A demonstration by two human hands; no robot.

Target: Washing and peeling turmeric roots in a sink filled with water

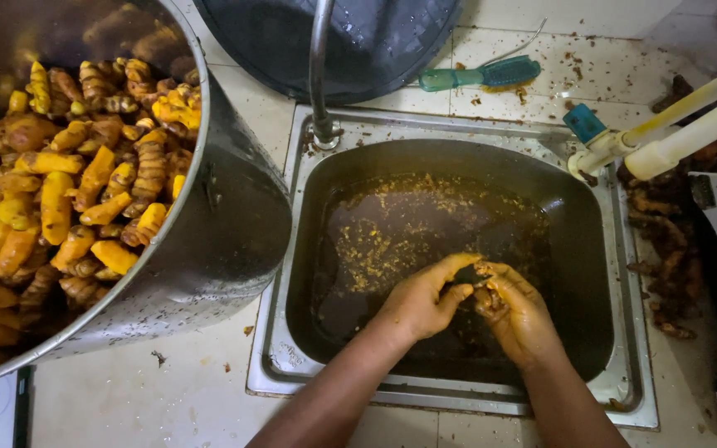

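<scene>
1. Both hands meet over the sink (350,158). The left hand (421,300) has its grip curled narrow, fingers bent toward the right hand (518,314), whose grip is closed around a small dark root piece (481,282).
2. The root piece sits between the fingertips of the two hands, above the water near the middle of the basin. Its exact shape is too small to tell.
3. Both hands are coated with yellow-orange residue.
4. The sink is a steel basin holding murky brown water (392,241) with yellow flecks floating on it.
5. A curved metal tap (319,75) rises from the rear left corner of the sink.
6. A large steel pot (234,224) stands on the tiled surface (168,390), just left of the sink. It is filled with peeled yellow-orange roots (68,191).
7. A dark round lid (375,41) lies behind the tap, at the top of the view.
8. A green brush (479,76) lies on the surface behind the sink, right of the lid.
9. White pipes (682,124) with a blue valve handle (583,123) cross the upper right corner.
10. Unpeeled brown roots (665,249) lie in a pile right of the sink, below the pipes.
</scene>
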